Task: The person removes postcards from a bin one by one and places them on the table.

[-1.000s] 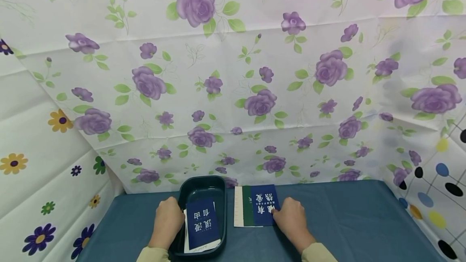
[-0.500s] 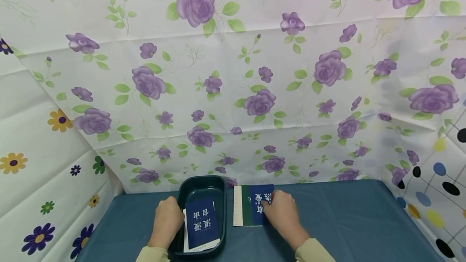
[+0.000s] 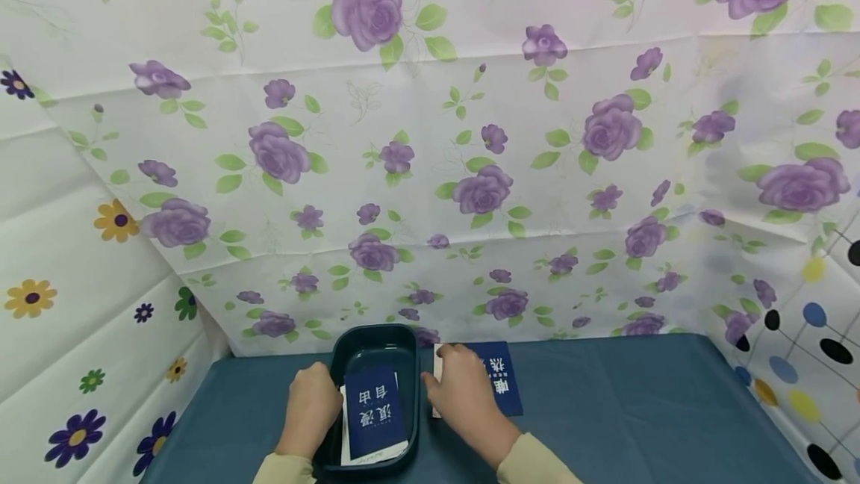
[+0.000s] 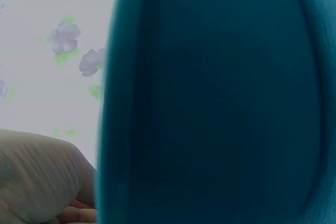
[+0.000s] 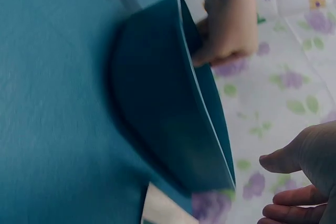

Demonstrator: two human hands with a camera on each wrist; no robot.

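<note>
Cards (image 3: 512,387) lie on the table (image 3: 631,409), fanned sideways, just right of the tray (image 3: 413,402). Right hand (image 3: 466,398) nearer, over their left part; thumb and fingers spread, no object seen in it; contact unclear. Tray: long axis fore-and-aft, blue card (image 3: 374,417) inside; left hand (image 3: 312,398) grips its left rim, across from the fanned set.

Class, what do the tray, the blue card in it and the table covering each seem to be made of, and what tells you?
Tray: probably moulded plastic, smooth, slightly shiny; rounded corners and thin rim show no seams.
Blue card: likely matte paper or cardstock, flat with printed white characters.
Table covering: dull, faintly creased; fabric or vinyl, unclear.
</note>
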